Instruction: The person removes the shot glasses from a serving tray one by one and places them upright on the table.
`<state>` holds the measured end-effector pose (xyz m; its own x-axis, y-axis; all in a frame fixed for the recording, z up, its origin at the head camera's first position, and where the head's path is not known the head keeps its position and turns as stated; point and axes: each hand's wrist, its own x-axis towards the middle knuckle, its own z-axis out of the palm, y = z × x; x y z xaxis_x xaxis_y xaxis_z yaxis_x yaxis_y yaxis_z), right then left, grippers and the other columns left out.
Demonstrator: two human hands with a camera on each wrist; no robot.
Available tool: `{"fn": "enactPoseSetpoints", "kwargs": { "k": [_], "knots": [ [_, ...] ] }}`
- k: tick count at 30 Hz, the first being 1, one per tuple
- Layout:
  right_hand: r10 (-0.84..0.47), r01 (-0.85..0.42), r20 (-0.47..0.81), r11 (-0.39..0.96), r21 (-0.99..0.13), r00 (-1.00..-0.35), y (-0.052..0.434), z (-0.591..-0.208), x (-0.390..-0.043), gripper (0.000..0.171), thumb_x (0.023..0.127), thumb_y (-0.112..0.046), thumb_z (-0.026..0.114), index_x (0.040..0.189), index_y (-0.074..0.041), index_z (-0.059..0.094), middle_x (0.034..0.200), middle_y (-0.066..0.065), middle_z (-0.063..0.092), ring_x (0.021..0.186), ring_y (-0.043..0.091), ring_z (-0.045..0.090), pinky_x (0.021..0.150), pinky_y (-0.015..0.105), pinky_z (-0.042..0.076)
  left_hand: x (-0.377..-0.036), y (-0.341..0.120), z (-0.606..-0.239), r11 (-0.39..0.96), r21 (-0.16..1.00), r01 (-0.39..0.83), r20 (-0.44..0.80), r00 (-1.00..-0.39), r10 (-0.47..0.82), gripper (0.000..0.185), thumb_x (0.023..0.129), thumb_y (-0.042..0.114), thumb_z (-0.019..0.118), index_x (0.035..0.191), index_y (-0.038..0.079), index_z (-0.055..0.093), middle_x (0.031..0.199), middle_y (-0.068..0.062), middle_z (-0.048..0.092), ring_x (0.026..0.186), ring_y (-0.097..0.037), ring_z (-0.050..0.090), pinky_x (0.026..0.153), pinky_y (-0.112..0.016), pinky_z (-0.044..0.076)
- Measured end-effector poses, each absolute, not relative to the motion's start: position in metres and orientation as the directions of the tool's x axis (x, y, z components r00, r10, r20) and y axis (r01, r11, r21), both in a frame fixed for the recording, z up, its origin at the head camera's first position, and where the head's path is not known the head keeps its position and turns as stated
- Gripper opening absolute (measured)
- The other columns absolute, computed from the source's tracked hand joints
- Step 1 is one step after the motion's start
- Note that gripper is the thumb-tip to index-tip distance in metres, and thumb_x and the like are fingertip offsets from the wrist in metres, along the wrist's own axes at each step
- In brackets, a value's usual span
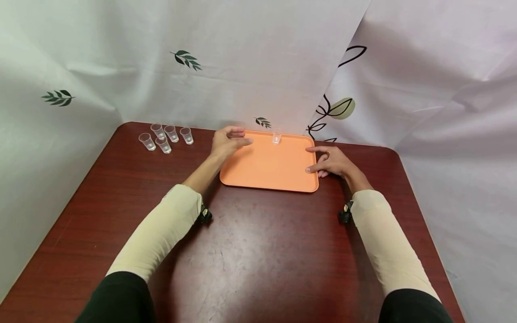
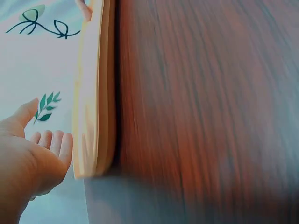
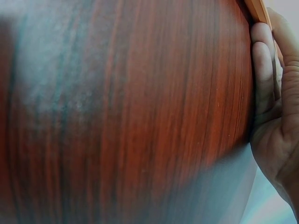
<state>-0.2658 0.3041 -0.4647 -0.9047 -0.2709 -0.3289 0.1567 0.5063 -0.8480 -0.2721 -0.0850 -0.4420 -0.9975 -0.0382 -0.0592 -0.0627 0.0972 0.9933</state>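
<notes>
The orange tray (image 1: pixel 266 168) lies flat on the dark wooden surface (image 1: pixel 250 251), near its far edge, with one small clear cup (image 1: pixel 276 135) standing upright close to the tray's far rim. The left hand (image 1: pixel 228 141) hovers over the tray's far left corner with loose, relaxed fingers holding nothing; in the left wrist view those fingers (image 2: pixel 53 144) sit just beside the tray's edge (image 2: pixel 96 93), apart from it. The right hand (image 1: pixel 331 162) rests at the tray's right rim, fingers straight, its fingertips touching the edge; nothing is gripped. Five more clear cups (image 1: pixel 165 137) stand clustered on the surface well to the left of the tray.

Judging from this, the work in hand is steadying or setting the tray. To do it well, both hands ought to press the rim evenly from opposite sides so the tray slides without twisting. The lone cup is light and tall for its base, so a jerk could tip it; slow, level pushing suits best, keeping the left fingers clear of the cup
</notes>
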Motion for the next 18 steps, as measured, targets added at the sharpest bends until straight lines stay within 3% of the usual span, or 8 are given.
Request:
{"fn": "enactPoseSetpoints", "kwargs": {
  "k": [8, 18],
  "knots": [
    [-0.268, 0.161, -0.335, 0.511, -0.844, -0.903, 0.305, -0.466, -0.266, 0.086, 0.089, -0.013, 0.099, 0.165, -0.017, 0.059, 0.069, 0.001, 0.075, 0.052, 0.010, 0.069, 0.057, 0.027, 0.067, -0.273, -0.055, -0.445, 0.217, 0.976, -0.034, -0.036, -0.999, 0.007, 0.055, 0.090, 0.016, 0.098, 0.139, 0.002, 0.076, 0.138, -0.019, 0.079, 0.126, -0.034, 0.077, 0.106, -0.037, 0.068],
    [-0.263, 0.172, -0.341, 0.505, -0.846, -0.902, 0.305, -0.464, -0.266, 0.087, 0.088, -0.012, 0.099, 0.165, -0.016, 0.059, 0.068, -0.001, 0.074, 0.052, 0.008, 0.069, 0.057, 0.027, 0.067, -0.281, -0.026, -0.450, 0.136, 0.990, -0.030, -0.032, -0.999, 0.019, 0.056, 0.090, 0.008, 0.097, 0.140, -0.002, 0.073, 0.137, -0.023, 0.076, 0.125, -0.035, 0.072, 0.106, -0.041, 0.066]
  ]
}}
